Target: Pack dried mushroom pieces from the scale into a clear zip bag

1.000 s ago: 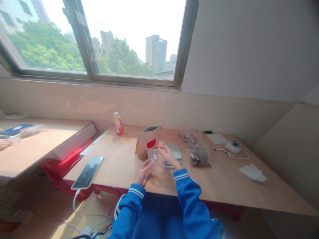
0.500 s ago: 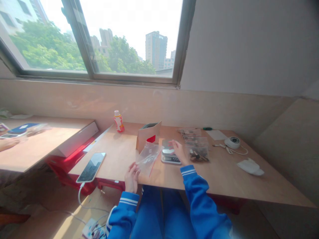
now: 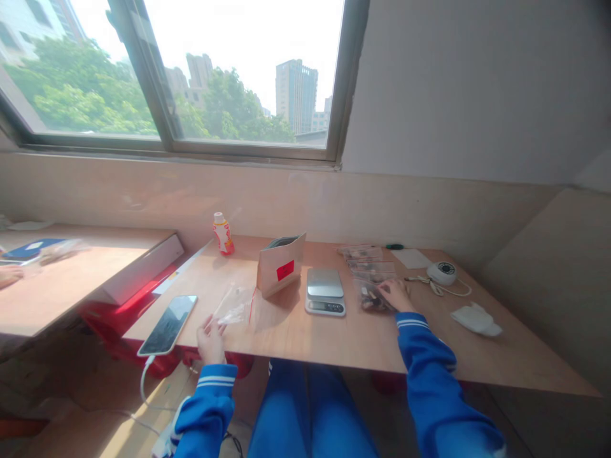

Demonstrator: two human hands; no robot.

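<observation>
My left hand (image 3: 210, 340) is at the table's front edge, its fingers apart and next to the corner of a clear plastic zip bag (image 3: 232, 306) lying on the wooden tabletop (image 3: 286, 337). My right hand (image 3: 395, 296) rests on a clear bag of brown pieces (image 3: 371, 298), one of several stacked bags. Whether it grips that bag is too small to tell. Between my hands stand a digital kitchen scale (image 3: 325, 291) and a kraft paper pouch with a red label (image 3: 281, 266).
A smartphone (image 3: 168, 324) with a white cable lies at the table's left front. A drink bottle (image 3: 223, 234) stands at the back. On the right are a white corded device (image 3: 442, 273) and a white cloth (image 3: 476, 320). Another person's hand (image 3: 9, 275) rests on a neighbouring table.
My left hand has moved left and let the clear bag lie flat on the table. My right hand has moved right, off the scale, onto the bag of brown pieces.
</observation>
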